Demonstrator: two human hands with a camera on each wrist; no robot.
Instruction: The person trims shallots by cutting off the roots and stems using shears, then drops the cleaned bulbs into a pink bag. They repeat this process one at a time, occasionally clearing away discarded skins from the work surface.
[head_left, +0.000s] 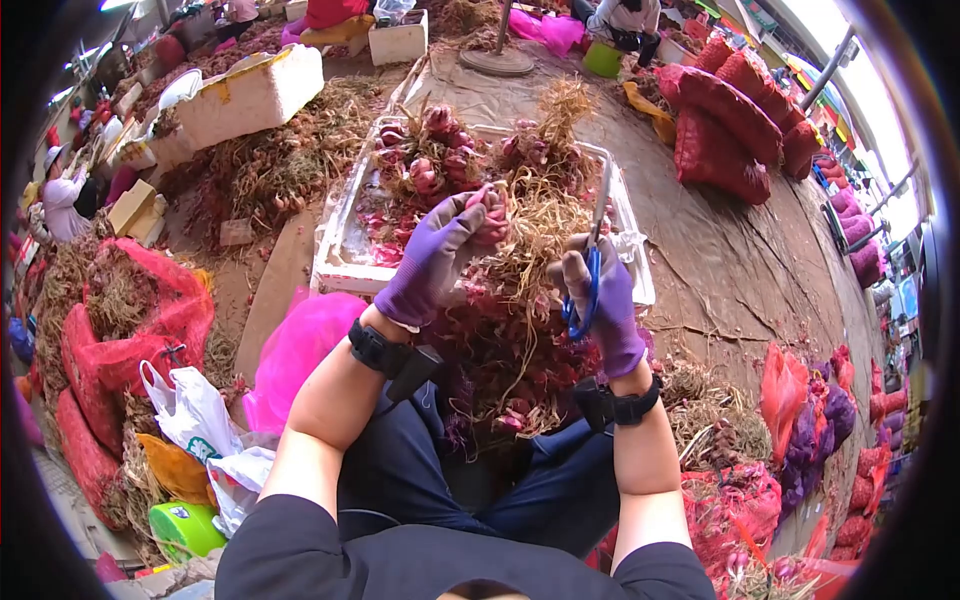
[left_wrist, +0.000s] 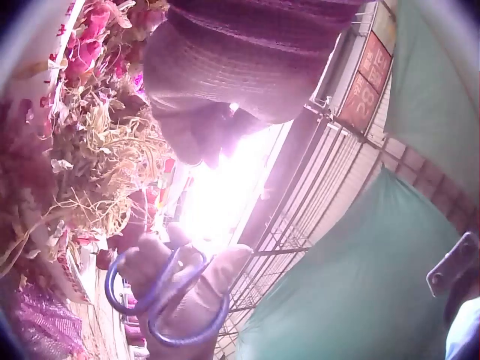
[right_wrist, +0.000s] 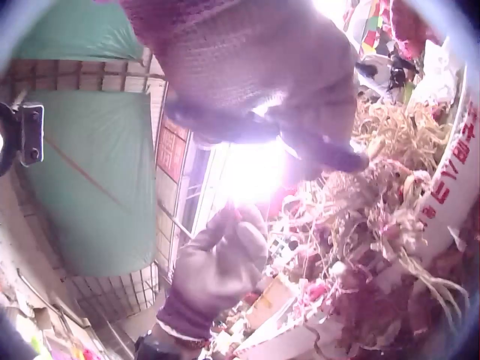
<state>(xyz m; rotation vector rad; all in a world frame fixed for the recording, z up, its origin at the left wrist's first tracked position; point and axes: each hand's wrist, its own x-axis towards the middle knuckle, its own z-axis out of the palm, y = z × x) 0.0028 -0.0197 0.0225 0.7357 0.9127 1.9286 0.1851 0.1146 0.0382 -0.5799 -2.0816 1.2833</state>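
Observation:
My left hand (head_left: 432, 255), in a purple and grey glove, holds a small cluster of reddish shallots (head_left: 490, 218) over the near side of a white foam box (head_left: 350, 277). To the right, my gloved right hand (head_left: 612, 305) grips blue-handled scissors (head_left: 592, 278), their blades pointing up and away from me. The scissors' looped handles (left_wrist: 187, 340) also show around the right hand's fingers in the left wrist view. Between the hands lie dry stems and roots (head_left: 545, 235). More shallots (head_left: 440, 160) are heaped in the box. Glare hides the left fingertips in both wrist views.
Loose red skins (head_left: 500, 350) pile up before my lap. At left are a pink mesh bag (head_left: 305, 350), white plastic bags (head_left: 195, 410) and a large foam box (head_left: 255, 100). Full red mesh sacks (head_left: 725, 130) stand at far right. Other people sit farther back.

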